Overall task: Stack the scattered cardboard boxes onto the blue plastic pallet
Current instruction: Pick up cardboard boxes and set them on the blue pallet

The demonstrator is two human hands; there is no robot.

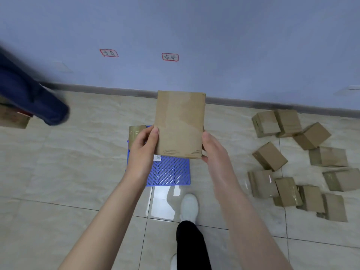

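Observation:
I hold a tall brown cardboard box (pixel 180 123) in the air over the blue plastic pallet (pixel 169 171). My left hand (pixel 143 151) grips its left edge with the thumb on the front face. My right hand (pixel 213 151) grips its right edge. The pallet lies on the tiled floor, and the held box and my left hand hide most of it. One taped box (pixel 135 133) sits at the pallet's far left corner, half hidden behind my left hand. Several more cardboard boxes (pixel 269 158) lie scattered on the floor to the right.
A blue-grey wall (pixel 194 36) with a dark baseboard runs behind the pallet. Another person's dark blue trouser leg (pixel 35 98) stands at the left, next to a box (pixel 13 117). My white shoe (pixel 189 207) is just in front of the pallet.

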